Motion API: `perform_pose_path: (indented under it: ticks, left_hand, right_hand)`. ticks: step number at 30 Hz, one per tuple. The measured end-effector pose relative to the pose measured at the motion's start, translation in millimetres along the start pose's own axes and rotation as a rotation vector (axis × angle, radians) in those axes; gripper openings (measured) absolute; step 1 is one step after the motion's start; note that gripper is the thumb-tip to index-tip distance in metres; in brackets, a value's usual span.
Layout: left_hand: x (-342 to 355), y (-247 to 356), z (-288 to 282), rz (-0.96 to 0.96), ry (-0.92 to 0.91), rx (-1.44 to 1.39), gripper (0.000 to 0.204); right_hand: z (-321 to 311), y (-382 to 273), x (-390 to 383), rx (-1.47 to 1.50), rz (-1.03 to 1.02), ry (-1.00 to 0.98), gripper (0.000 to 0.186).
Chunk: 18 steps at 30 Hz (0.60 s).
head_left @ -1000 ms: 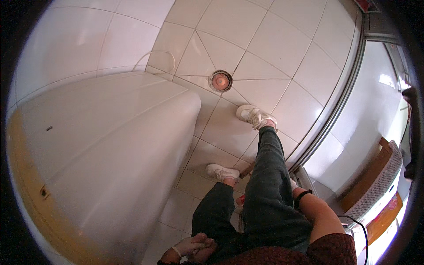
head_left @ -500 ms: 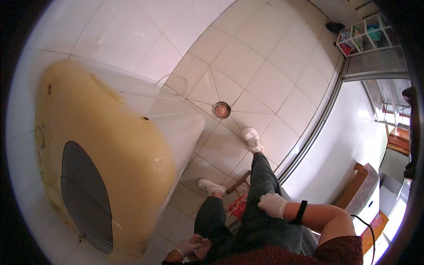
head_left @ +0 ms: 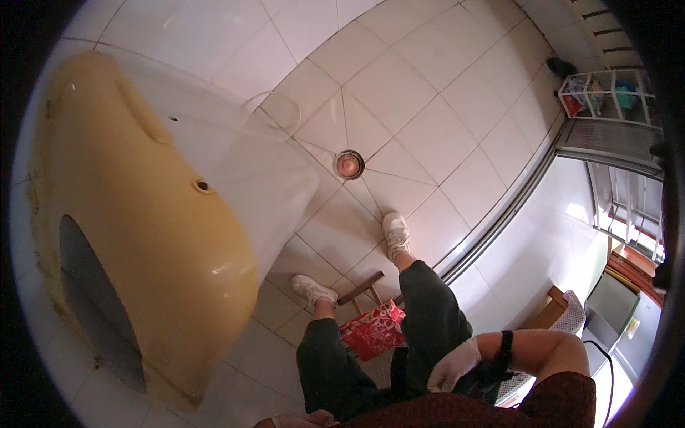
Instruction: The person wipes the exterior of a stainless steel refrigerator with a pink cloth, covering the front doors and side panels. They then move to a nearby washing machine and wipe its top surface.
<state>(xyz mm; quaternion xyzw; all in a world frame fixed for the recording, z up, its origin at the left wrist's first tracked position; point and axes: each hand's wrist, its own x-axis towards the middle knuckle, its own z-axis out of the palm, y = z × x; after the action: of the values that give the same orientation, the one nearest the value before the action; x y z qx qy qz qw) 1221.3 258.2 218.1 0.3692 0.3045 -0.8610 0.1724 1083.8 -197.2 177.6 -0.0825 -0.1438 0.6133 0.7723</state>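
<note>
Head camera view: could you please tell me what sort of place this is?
Probably a tiled bathroom or wash area: a yellowish tub stands overturned, a round floor drain sits in the white tiled floor.

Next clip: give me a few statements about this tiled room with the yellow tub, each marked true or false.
1. The right hand wears a pale glove and rests on the right thigh. True.
2. The right hand grips the red bag. False: the red bag lies low between the legs, apart from that hand.
3. The floor drain sits in the tiled floor beyond the white shoes. True.
4. The yellow tub is to the person's right. False: it is on the left.
5. The left hand holds a brush over the tub. False: it sits at the lower edge, barely in view, with no brush to be seen.
</note>
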Motion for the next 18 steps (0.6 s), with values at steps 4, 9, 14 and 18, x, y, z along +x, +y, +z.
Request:
perform_pose_path:
  ticks: [4, 9, 14, 18]
  left_hand:
    - [12, 41, -20, -0.022, -0.085, 0.184, 0.045]
    - [39, 132, -59, 0.094, -0.121, 0.487, 0.042]
    - [108, 212, -114, 0.358, 0.111, 0.698, 0.034]
    - [162, 237, -158, 0.833, 0.149, 0.281, 0.032]
  right_hand:
    - [-70, 8, 15, -0.108, 0.087, -0.069, 0.015]
    - [-157, 9, 28, -0.438, -0.074, 0.016, 0.017]
    - [-200, -11, 24, -0.473, 0.011, 0.418, 0.026]
    - [-211, -19, 35, -0.661, 0.031, 0.519, 0.036]
